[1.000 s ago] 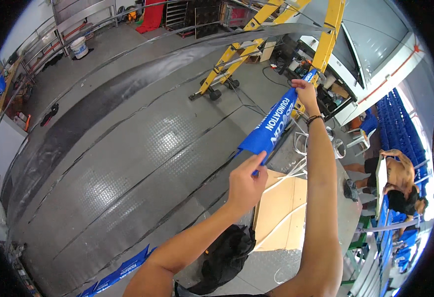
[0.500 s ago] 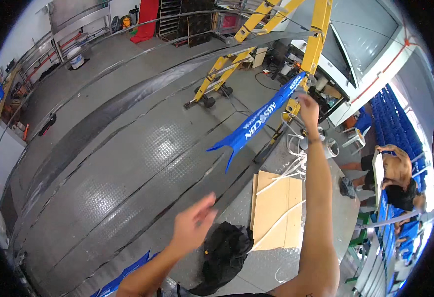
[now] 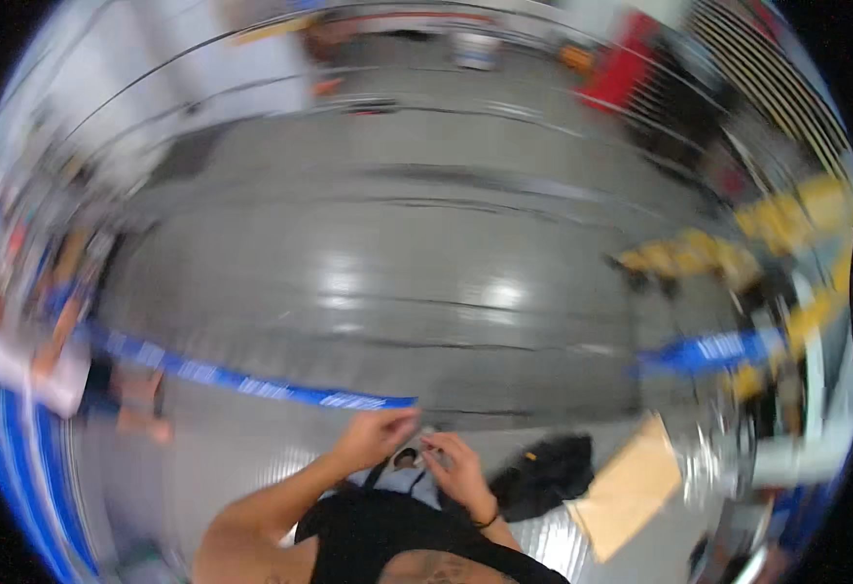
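Head view, heavy motion blur. Your left hand [image 3: 373,438] sits at about 6 o'clock, fingers pinched on the near end of a long blue banner strip [image 3: 251,385], which runs off toward 9 o'clock across the grey floor [image 3: 426,243]. Your right hand [image 3: 457,469] is just beside the left, fingers curled around something small and dark in front of your chest; the blur hides whether it truly grips it, so you cannot tell. A second blue strip piece [image 3: 704,352] lies at 3 o'clock, near a blurred yellow ladder [image 3: 738,253], well apart from your hands. A black bag [image 3: 548,472] lies on the floor at 5 o'clock, with a tan cardboard sheet [image 3: 631,492] just beside it. Another person [image 3: 105,384] crouches at 9 o'clock by the strip's far end.

Judgement: the strip looks light, thin and floppy, probably slick plastic or fabric. Pinch it at the end edge, flat between thumb and fingers; it should sag and twist if you hold only one point.
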Tool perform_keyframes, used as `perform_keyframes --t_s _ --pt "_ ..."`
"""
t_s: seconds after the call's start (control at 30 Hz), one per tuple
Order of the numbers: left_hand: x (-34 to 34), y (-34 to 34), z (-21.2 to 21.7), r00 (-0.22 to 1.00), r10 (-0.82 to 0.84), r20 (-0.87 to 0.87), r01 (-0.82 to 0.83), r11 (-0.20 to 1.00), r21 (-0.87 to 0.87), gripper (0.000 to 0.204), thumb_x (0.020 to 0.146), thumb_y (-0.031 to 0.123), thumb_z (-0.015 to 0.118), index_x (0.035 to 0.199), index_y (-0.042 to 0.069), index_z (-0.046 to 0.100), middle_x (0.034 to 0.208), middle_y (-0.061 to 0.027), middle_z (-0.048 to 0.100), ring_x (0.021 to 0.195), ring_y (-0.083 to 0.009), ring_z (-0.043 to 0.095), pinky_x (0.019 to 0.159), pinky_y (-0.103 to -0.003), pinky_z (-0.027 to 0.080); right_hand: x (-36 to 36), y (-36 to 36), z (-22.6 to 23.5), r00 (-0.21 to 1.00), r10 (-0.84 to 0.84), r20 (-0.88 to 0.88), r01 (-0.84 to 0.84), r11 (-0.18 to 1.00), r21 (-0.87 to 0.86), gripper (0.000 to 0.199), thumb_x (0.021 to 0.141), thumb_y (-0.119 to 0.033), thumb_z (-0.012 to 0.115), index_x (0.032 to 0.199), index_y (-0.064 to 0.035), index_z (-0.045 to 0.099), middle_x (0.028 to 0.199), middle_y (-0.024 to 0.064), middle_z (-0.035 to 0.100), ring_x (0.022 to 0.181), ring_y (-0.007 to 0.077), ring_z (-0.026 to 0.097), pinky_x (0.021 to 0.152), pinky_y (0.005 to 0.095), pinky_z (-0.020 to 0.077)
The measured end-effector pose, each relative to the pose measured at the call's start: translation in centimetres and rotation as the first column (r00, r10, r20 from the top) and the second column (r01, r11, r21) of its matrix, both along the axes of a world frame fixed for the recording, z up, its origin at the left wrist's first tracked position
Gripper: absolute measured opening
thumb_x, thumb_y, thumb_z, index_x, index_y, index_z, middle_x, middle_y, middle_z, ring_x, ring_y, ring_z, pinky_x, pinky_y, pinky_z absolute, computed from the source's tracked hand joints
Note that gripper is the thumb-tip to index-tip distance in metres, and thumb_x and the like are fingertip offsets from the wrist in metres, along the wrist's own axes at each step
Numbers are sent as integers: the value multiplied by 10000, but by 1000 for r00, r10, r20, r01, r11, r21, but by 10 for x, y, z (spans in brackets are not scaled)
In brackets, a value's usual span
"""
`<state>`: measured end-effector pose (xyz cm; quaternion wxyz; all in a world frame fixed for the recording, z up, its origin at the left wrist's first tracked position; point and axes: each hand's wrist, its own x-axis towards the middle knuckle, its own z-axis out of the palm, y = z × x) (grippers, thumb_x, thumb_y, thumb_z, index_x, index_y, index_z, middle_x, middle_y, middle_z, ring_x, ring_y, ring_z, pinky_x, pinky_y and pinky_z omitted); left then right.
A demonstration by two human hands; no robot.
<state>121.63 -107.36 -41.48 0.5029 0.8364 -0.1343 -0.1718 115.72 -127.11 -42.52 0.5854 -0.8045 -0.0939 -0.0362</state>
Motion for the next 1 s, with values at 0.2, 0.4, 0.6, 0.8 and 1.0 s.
perform_keyframes --t_s 0.2,0.4,0.6,0.8,1.0 --pt "-125 199 -33 862 506 38 -507 860 51 291 891 200 597 1145 67 645 946 -171 691 840 -264 688 754 -354 543 18 53 -31 925 370 -89 -377 857 -350 221 777 -14 681 996 -36 657 889 132 651 807 243 654 716 318 521" --pt "-390 364 -119 405 908 -111 -747 398 533 298 857 270 599 1099 112 669 947 -171 681 888 -327 661 816 -420 528 16 180 -58 870 435 -232 -492 791 -364 264 772 -35 700 1033 -19 656 910 123 668 759 208 659 688 301 521" --pt "-519 450 -80 69 996 -60 -901 88 424 289 844 269 639 1065 90 685 894 -145 701 840 -309 677 774 -389 536 -54 426 -94 448 831 -330 -880 345 -327 288 799 -100 709 1069 -24 643 982 122 680 822 175 665 722 309 528" --pt "-613 547 -14 -311 949 59 -911 -315 266 285 860 216 645 1064 19 675 908 -165 703 779 -256 692 732 -341 546 -131 653 -87 91 889 -449 -990 32 -136 300 832 -187 700 1088 -41 644 972 120 686 841 195 674 734 310 529" --pt "-711 639 -27 -517 845 134 -780 -530 333 284 844 228 661 1048 32 679 883 -150 704 791 -272 696 734 -368 546 -141 818 -117 76 899 -432 -924 -100 -370 296 807 -205 712 1050 -42 664 936 115 694 782 205 674 722 322 531"
